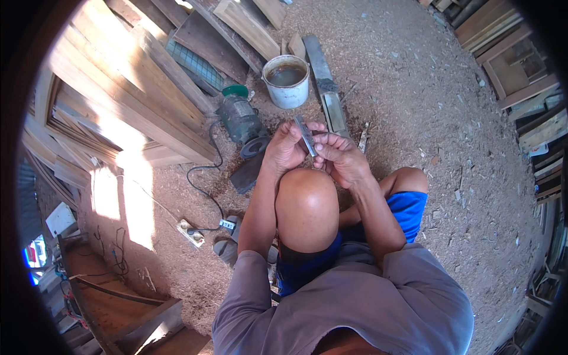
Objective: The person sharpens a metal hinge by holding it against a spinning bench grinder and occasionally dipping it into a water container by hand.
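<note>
Just beyond my raised knee, a short flat metal blade [305, 135] is held up at a slant between both hands. My left hand [284, 147] pinches its upper part between thumb and fingers. The lower end is gripped by my right hand [343, 155], with its thumb lying close to the edge. Left of the hands, a green bench grinder [239, 117] sits on the ground, its wheel facing me. Past my fingers lies a long board with a pale block, perhaps a sharpening stone [335, 114], on its near end.
A white bucket [288, 96] of murky water stands beyond my hands. The grinder's black cord [190, 177] runs over the sawdust-strewn ground to a power strip [190, 233]. Stacked timber [127, 77] leans at the left; wooden frames [520, 65] line the right. A wooden drawer-like piece [112, 296] lies lower left.
</note>
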Motion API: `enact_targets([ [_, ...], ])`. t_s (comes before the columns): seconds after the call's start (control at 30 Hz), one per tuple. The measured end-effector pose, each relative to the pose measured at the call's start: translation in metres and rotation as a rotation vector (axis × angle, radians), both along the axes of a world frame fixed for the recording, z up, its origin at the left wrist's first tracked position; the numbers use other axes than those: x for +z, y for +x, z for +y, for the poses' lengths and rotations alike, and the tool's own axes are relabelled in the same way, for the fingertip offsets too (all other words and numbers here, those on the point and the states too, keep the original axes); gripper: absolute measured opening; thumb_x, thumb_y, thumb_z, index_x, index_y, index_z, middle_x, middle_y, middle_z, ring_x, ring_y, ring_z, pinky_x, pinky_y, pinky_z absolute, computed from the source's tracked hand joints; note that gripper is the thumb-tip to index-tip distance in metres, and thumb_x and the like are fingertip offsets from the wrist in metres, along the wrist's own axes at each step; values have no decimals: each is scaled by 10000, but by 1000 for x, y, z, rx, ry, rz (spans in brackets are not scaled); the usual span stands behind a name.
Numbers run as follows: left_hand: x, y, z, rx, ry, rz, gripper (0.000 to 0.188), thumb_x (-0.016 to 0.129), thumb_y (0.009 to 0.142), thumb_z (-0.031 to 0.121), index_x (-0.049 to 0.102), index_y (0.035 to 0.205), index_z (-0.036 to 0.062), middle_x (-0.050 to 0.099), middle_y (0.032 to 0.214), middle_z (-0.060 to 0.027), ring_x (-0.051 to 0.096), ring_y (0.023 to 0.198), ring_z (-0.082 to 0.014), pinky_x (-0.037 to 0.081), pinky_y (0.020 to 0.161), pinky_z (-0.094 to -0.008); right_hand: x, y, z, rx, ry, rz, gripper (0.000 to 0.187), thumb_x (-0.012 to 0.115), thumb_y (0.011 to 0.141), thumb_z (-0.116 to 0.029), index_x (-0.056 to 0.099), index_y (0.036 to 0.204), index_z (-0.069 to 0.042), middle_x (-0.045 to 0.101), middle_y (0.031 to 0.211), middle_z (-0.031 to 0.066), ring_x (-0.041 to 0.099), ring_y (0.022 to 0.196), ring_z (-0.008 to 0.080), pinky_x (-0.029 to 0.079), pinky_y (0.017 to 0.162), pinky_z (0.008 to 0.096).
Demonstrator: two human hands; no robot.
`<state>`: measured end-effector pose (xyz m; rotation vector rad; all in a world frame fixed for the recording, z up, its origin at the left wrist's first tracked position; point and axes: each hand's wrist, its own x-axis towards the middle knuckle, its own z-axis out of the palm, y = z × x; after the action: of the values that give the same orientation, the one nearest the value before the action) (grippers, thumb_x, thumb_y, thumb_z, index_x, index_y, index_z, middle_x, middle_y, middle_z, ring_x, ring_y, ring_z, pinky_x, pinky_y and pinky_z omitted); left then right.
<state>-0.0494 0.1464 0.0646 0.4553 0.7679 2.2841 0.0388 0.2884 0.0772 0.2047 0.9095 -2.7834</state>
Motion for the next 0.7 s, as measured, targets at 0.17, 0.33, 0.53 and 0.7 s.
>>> enact_targets([
  [0.17,1,0,0,-24,23,-1,382,735,788,321,660,975,-4,640,1038,-152,626,885,-236,539,768,-397,1,2,3,20,3,-23,118,642,853,-44,631,970,-35,618,805,38,570,649,134,500,630,248],
  [0.33,5,1,1,-33,6,13,407,725,790,349,655,989,1,640,1027,-147,624,893,-242,533,780,-403,2,2,3,3,-17,-16,117,653,849,-41,627,962,-29,636,798,41,614,613,123,539,592,229],
  [0.53,4,-1,-1,-41,33,11,471,697,778,433,647,972,7,648,1002,-123,619,941,-243,518,824,-406,1,4,6,54,39,-11,133,647,847,-37,628,978,-26,619,812,35,571,655,127,500,628,244],
  [0.7,-1,-2,-2,-35,30,11,456,695,781,420,651,976,11,658,986,-102,618,964,-230,512,847,-403,2,5,9,77,7,-21,139,644,848,-35,627,986,-21,627,819,37,575,657,124,506,633,244],
])
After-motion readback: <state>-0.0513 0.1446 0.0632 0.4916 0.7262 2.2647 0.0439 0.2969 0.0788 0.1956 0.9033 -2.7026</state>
